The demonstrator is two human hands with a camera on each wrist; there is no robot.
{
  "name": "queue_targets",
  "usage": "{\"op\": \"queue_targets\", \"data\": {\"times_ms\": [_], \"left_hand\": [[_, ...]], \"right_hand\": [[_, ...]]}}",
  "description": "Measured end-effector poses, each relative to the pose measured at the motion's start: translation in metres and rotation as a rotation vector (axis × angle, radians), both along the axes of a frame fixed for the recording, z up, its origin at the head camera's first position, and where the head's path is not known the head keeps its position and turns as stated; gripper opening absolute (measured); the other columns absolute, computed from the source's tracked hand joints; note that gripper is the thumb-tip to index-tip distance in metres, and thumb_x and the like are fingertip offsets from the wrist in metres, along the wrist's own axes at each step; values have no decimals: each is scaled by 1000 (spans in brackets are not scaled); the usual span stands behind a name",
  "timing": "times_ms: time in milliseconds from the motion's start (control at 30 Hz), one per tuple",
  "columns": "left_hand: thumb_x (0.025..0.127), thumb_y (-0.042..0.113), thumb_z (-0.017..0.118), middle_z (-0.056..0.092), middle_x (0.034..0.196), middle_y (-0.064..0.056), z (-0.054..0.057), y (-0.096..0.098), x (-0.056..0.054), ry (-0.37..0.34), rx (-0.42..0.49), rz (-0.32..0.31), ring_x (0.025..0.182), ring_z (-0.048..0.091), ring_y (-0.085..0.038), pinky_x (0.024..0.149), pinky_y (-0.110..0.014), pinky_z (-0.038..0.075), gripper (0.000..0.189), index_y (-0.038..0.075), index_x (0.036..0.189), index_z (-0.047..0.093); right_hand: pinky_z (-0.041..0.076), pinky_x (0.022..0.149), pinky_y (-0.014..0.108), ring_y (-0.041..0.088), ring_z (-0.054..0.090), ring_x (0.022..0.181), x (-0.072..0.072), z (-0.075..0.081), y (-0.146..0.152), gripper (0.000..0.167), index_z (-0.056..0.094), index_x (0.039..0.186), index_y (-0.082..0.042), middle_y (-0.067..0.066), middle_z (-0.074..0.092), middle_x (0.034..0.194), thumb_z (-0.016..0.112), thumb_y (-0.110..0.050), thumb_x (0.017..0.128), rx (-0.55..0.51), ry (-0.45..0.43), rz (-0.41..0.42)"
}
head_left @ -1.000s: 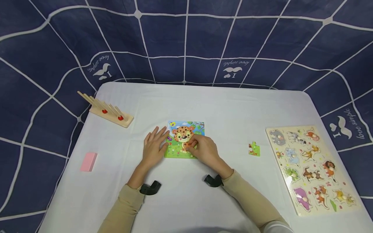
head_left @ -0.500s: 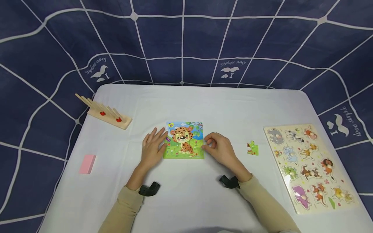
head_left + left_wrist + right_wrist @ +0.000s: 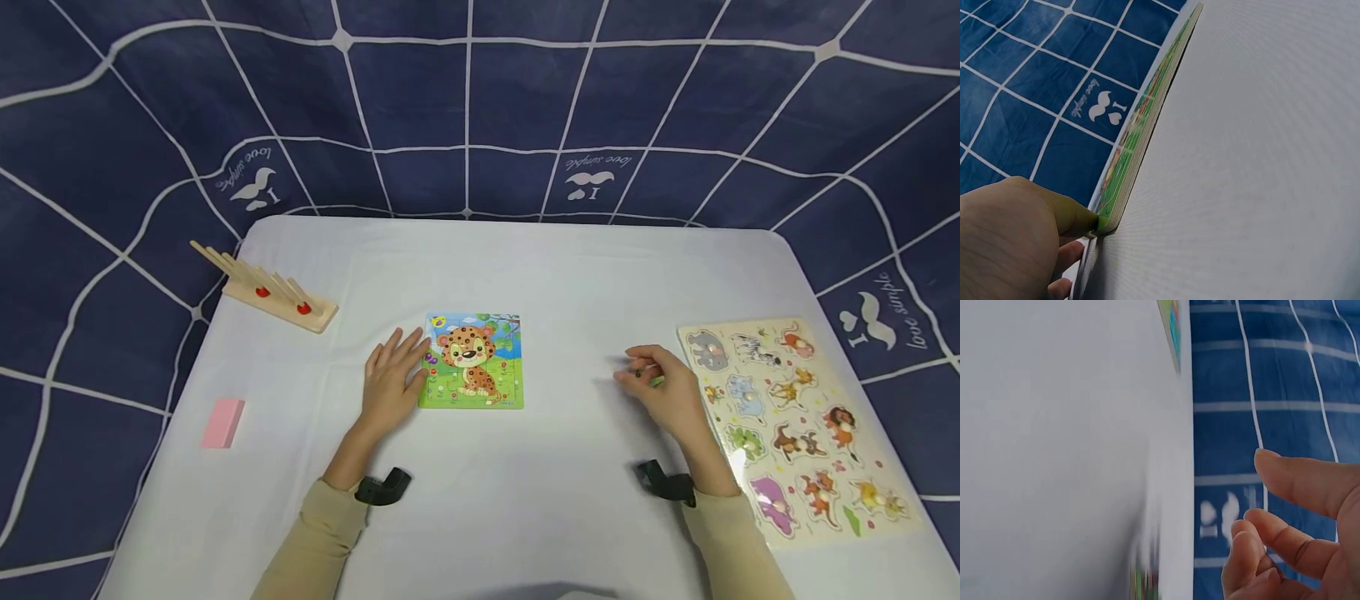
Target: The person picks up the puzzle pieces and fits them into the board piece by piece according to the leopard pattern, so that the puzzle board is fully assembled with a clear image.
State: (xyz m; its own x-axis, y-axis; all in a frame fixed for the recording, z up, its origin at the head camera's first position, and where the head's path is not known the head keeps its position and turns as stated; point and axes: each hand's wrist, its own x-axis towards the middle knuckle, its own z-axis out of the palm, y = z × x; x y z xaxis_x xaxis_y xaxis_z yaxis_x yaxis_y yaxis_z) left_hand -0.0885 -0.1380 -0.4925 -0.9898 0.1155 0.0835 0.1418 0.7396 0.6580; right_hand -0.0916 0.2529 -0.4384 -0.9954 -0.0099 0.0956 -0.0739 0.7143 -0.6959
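Note:
A square leopard puzzle [image 3: 471,360] lies near the middle of the white table, its picture covering the whole face. My left hand [image 3: 393,379] rests flat at the puzzle's left side with fingers spread; in the left wrist view the thumb [image 3: 1072,215] touches the puzzle's corner. Farther right, my right hand [image 3: 667,392] is over a loose green puzzle piece [image 3: 657,381], which is mostly hidden beneath the fingers. The right wrist view shows a gap between the thumb [image 3: 1279,472] and the bent fingers, with nothing held there.
A wooden animal peg board [image 3: 798,433] lies at the right side of the table. At the back left stands a wooden rack of upright pegs [image 3: 281,304] with red pieces. A pink block [image 3: 222,423] sits at the left.
My right hand has left the leopard puzzle and moved right to the loose piece. A gap in the puzzle's picture is no longer covered by that hand. My left hand stays in place.

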Motion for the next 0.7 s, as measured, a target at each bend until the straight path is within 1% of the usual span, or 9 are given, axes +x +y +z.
{"op": "queue_targets", "data": {"times_ms": [167,267,500,700], "left_hand": [[95,14,54,37,157,-8,1,0,1,-10,-2,0,150,17,-30,120,-53,2,48,8,142,50],[95,14,54,37,157,-8,1,0,1,-17,-3,1,151,17,-31,120,-53,2,48,8,142,50],[95,15,53,37,157,-7,2,0,1,-15,-4,4,150,17,-30,120,-53,2,48,8,142,50],[95,15,53,38,156,-7,2,0,0,-15,-2,6,150,18,-31,120,-53,3,48,7,142,50]], "right_hand": [[43,56,17,-1,50,71,6,2,24,38,65,116,-1,15,67,97,77,-16,83,23,-57,-107],[43,57,16,-2,50,73,8,3,33,41,64,120,-1,16,65,101,77,-18,84,30,-89,-142],[42,60,15,-2,49,75,8,2,43,46,61,124,0,18,65,105,76,-19,85,31,-122,-165],[43,61,16,0,49,77,7,-1,45,47,59,127,0,18,63,107,75,-19,86,31,-157,-149]]}}
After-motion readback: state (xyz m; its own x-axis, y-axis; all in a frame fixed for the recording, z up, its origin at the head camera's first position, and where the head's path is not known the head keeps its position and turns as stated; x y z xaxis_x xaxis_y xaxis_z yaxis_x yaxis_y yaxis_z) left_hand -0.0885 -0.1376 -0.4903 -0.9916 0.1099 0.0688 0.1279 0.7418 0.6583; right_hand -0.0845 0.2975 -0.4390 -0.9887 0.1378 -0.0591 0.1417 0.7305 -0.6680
